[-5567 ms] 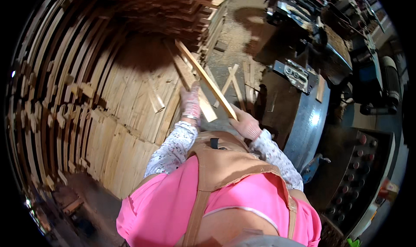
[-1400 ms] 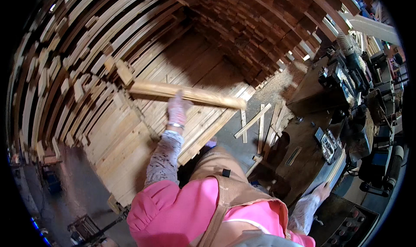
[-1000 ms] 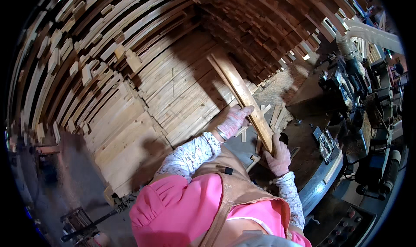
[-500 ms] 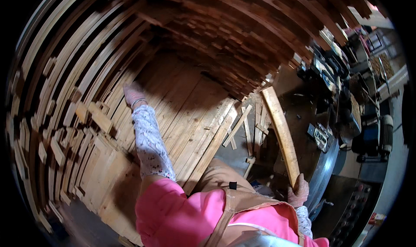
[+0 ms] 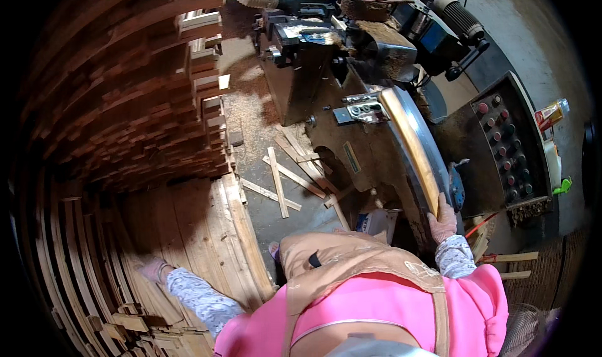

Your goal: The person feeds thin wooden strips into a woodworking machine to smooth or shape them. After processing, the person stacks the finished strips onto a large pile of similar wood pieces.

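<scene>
Two hands are shown in the head view, held well apart on either side of the body. One long board (image 5: 411, 149) is gripped near its close end by the right hand (image 5: 444, 222), with the fingers closed about it. The board is lined up lengthwise with the left edge of the metal counter (image 5: 431, 137), its far end just beside a metal bracket (image 5: 364, 110); whether its whole length is borne by the counter cannot be told. The left hand (image 5: 153, 270) is stretched out at the left side of a pile of boards (image 5: 216, 241), near taller stacks (image 5: 66, 257); its fingers are blurred and shadowed, so whether they are spread or pinching something cannot be told. Between the pile's right edge and the counter, several wood strips (image 5: 277, 183) are scattered and crossed on the grey floor (image 5: 266, 228). Beyond the counter's far end, a machine (image 5: 307, 34) is dusted with shavings. To the counter's right, a control panel (image 5: 505, 147) is fitted with round buttons.
</scene>
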Demonstrator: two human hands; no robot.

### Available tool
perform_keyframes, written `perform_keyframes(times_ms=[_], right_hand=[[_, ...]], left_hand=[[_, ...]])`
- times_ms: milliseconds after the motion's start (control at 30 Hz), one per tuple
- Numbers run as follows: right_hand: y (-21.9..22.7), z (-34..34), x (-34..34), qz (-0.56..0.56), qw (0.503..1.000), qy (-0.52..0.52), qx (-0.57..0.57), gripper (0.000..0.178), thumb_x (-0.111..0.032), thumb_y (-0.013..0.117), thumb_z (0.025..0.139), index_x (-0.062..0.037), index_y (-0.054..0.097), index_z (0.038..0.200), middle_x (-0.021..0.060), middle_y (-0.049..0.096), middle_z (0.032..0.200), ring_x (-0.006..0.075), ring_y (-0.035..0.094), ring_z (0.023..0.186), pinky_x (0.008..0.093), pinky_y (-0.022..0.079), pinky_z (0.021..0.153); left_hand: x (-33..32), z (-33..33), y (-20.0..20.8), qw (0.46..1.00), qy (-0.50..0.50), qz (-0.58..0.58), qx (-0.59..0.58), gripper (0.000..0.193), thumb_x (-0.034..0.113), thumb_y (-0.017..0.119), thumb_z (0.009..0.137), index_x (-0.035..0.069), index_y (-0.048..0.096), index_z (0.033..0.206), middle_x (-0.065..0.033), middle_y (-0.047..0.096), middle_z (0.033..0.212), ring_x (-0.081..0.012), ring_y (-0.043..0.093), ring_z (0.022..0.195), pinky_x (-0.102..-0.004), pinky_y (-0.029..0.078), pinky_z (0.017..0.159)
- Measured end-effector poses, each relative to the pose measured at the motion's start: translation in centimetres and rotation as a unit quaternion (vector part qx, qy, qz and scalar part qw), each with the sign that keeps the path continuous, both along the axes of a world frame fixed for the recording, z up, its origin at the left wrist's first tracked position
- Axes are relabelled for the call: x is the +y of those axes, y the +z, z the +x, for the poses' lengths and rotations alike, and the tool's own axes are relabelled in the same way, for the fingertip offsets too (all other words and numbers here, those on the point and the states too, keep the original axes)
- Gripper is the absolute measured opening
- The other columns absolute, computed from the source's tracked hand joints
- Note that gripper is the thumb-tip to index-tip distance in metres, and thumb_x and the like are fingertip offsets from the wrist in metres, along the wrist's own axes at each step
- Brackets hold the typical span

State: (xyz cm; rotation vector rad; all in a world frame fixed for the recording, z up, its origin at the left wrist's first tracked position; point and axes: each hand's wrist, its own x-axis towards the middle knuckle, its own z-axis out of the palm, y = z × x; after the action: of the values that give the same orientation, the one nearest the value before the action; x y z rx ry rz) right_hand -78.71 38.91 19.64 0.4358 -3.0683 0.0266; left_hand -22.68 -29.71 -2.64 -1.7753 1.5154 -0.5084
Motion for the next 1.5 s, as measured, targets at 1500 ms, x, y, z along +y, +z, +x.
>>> perform_keyframes(times_ms=[1500], right_hand=[[-7.0, -14.7, 1.2, -0.057, 0.976, 0.182, 0.110, 0.043, -0.031, 0.065, 0.099, -0.0036, 0.071, 0.131, 0.0238, 0.072, 0.127, 0.0433, 0.067, 0.115, 0.0508, 0.053, 0.100]], left_hand=[[33.0, -10.9, 16.5, 0.777, 0.032, -0.248, 0.578, 0.080, 0.035, 0.077, 0.088, 0.002, 0.047, 0.155, -0.0243, 0.063, 0.138, -0.0420, 0.060, 0.129, -0.0490, 0.047, 0.112]])
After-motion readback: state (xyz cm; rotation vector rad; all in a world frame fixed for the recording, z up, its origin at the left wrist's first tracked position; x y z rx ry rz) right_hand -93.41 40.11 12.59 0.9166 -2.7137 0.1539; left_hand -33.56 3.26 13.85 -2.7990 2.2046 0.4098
